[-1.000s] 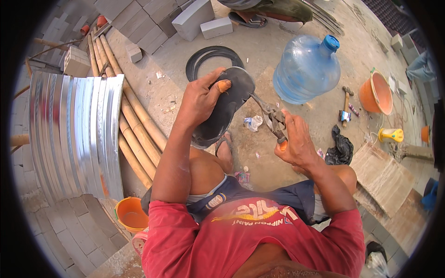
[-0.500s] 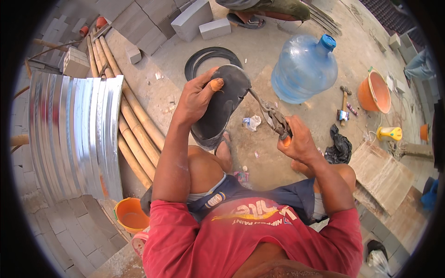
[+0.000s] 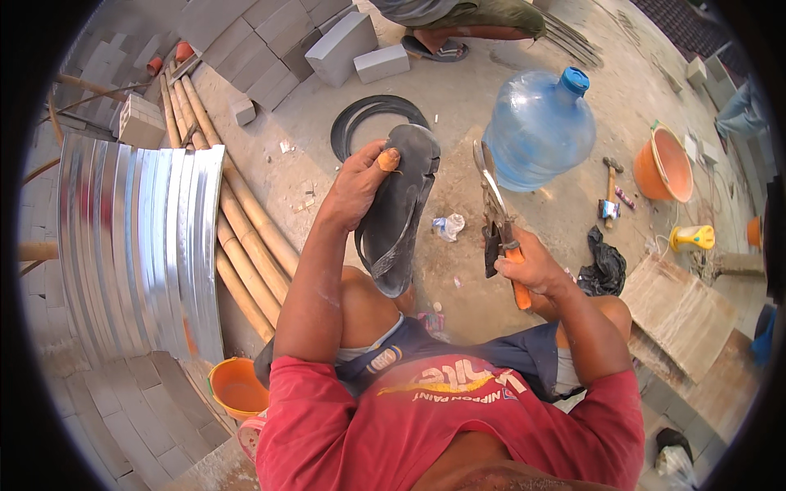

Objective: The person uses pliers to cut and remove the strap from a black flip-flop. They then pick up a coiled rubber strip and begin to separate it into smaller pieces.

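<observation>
My left hand (image 3: 360, 186) grips a dark flip-flop (image 3: 399, 196) by its edge, thumb pressed on the sole. An orange-brown covering wraps the thumb tip. Small notches are cut into the sandal's right edge near its top; its strap shows lower down. In my right hand (image 3: 532, 263) are tin snips (image 3: 496, 214) with orange handles, the blades parted and pointing up. The snips are apart from the sandal, with bare floor showing between them. A crumpled white wrapper (image 3: 448, 227) lies on the floor behind that gap.
Beyond my hands stand a blue water jug (image 3: 542, 127) and a coil of black tubing (image 3: 372, 114). Bamboo poles (image 3: 254, 245) and ribbed metal sheet (image 3: 139, 245) lie left. At right are a hammer (image 3: 610, 184), an orange bucket (image 3: 661, 166) and a black bag (image 3: 603, 266). Another person (image 3: 483, 20) crouches ahead.
The snips have come away from the sandal's edge, and their blades now point upward with the handles spread. The flip-flop has turned more upright and narrower to view.
</observation>
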Tool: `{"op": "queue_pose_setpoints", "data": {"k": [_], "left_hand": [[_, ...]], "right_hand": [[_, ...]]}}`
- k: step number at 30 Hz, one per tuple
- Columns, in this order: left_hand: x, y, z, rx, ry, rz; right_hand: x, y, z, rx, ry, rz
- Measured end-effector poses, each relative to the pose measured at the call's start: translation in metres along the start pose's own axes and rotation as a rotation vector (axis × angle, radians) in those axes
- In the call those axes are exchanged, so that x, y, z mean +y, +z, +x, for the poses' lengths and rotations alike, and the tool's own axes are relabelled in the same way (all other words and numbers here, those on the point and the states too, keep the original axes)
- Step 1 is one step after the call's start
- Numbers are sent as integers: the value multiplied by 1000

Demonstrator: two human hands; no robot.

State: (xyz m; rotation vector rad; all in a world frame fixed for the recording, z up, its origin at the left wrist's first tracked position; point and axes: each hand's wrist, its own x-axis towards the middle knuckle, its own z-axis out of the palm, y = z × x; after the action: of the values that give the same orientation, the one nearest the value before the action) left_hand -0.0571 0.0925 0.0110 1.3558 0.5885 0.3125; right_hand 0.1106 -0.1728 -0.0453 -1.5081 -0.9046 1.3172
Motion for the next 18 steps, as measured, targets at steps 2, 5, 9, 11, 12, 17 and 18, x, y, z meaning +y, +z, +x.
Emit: {"op": "queue_pose_setpoints", "data": {"k": [2,5,9,11,12,17,18], "left_hand": [[-4,0,3,12,-25,6],[-8,0,5,27,-54,-16],[-6,2,3,-25,-22,53],[-1,-5,5,-56,16,220],[5,-9,7,-87,11,292],[35,-12,11,-77,170,588],[35,-14,13,-100,244,587]], "right_hand": [[-2,0,-2,29,-13,74],[-20,1,-4,105,55,29],[-24,-9,-1,151,4,-454],[-16,-11,-5,115,-118,-515],[-13,-11,-6,92,-179,-547],[-25,-6,-12,-51,45,-506],[-17,-6,-11,-64,17,-539]]}}
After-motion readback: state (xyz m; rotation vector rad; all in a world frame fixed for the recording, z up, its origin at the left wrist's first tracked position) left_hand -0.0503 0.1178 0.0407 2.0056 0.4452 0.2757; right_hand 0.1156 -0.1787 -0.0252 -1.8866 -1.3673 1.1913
